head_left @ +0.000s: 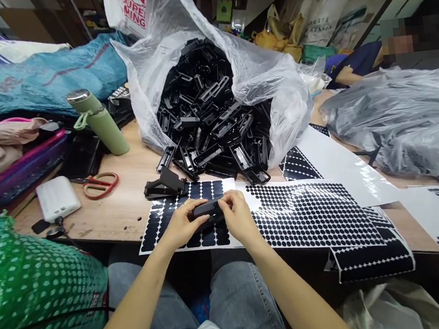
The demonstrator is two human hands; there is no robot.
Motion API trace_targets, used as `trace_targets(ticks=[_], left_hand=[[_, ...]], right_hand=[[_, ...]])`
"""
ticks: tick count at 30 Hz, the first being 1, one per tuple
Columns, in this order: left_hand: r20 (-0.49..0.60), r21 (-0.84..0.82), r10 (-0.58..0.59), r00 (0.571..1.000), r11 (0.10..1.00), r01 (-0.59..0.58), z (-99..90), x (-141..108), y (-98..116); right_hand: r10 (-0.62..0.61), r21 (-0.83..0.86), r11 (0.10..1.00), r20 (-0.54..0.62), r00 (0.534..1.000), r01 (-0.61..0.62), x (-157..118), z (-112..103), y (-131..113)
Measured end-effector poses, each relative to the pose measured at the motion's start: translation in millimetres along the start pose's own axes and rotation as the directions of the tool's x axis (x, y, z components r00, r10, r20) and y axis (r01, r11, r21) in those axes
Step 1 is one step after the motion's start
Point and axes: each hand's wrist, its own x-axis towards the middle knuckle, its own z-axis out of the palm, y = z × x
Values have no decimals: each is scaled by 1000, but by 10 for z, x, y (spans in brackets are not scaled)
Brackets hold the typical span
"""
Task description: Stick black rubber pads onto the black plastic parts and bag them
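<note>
Between my two hands is a black plastic part with a ridged top. My left hand grips its left end, thumb in front and fingers behind. At the right end, the fingertips of my right hand pinch it near the edge. Beneath lies a sheet of large black stickers on white backing. A sheet of small round black stickers spreads to the right. Just beyond my left hand rests a black folded plastic piece.
A clear plastic bag spills many black plastic parts onto the table. Left are red-handled scissors, a white power bank and a green bottle. A grey plastic bag lies right, near another person's arm.
</note>
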Motion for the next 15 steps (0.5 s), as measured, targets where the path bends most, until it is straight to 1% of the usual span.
trace_targets(ticks=[6,9,12,14,15], left_hand=[[-17,18,52,998,998,-52,22,-12,-108],[-20,41,74,997,997,-73,39,-12,-110],[-24,61,83,996,995,-81,52,-19,-77],[-37,60,70,997,996,-68,31,-29,-65],[-53,58,58,997,997,-55,6,-35,-67]], right_hand=[[9,-28,1000,-38,999,-10,7,52,31],[13,-51,999,-41,999,-15,-14,76,5],[-40,-107,994,-51,998,35,-13,81,15],[-84,-160,985,-105,991,67,18,53,72],[-86,-193,980,-149,985,56,42,29,117]])
